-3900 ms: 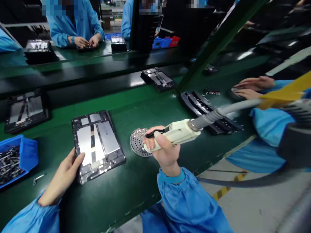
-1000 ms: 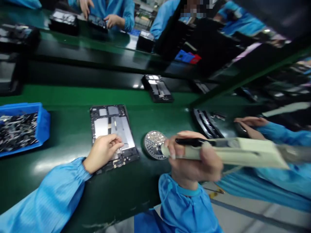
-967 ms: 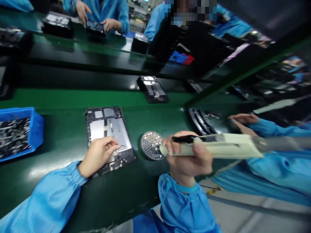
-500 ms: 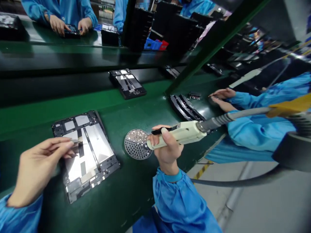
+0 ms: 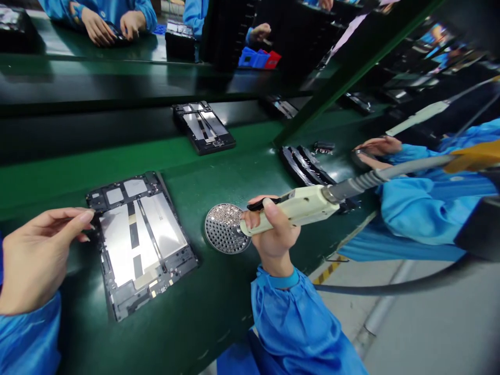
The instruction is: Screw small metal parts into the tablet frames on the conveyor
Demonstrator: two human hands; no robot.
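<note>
Head view: glossy green bench [image 5: 219, 291] under the opened tablet [image 5: 144, 237], which lies flat, black-framed with smooth silver plates. Left hand [image 5: 39, 255] has shifted from over the tablet to its left edge, leaving the plates uncovered; its fingers are bunched, any hold unclear. Right hand [image 5: 275, 242] wraps a pale plastic driver [image 5: 307, 205], nose at a round perforated metal dish [image 5: 222, 240].

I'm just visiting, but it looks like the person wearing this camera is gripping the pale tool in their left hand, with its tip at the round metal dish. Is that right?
Not quite: the head view shows the right hand gripping the pale tool. Its tip is indeed at the round metal dish.
</note>
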